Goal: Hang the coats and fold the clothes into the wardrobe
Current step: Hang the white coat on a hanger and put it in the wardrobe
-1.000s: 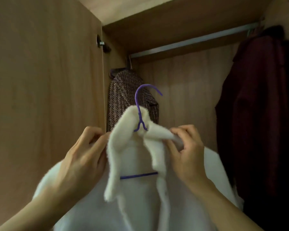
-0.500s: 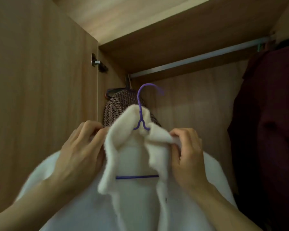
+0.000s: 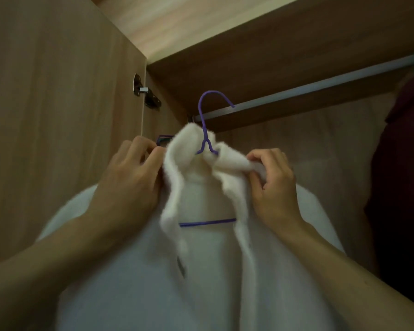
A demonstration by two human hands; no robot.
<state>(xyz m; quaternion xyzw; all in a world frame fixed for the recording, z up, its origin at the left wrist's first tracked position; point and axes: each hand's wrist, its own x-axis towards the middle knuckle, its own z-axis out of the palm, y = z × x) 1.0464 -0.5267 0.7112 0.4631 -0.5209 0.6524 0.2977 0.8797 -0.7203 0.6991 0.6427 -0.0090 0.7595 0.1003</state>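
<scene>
A white fleecy coat (image 3: 201, 271) sits on a purple hanger (image 3: 207, 139), filling the lower middle of the head view. My left hand (image 3: 129, 177) pinches the coat's left collar and shoulder. My right hand (image 3: 273, 185) grips the right collar fold. The hanger's hook rises just in front of the metal wardrobe rail (image 3: 320, 87), level with it; whether it touches the rail I cannot tell. The hanger's lower bar shows between the coat's open front edges.
The open wardrobe door (image 3: 58, 103) with its hinge (image 3: 146, 94) stands at the left. A dark red garment (image 3: 402, 175) hangs at the right end of the rail. Another hanger's tip (image 3: 163, 139) peeks out behind my left hand.
Both hands have lifted the coat and hanger upward toward the rail. The view has tilted up, and the patterned garment behind the coat is now hidden.
</scene>
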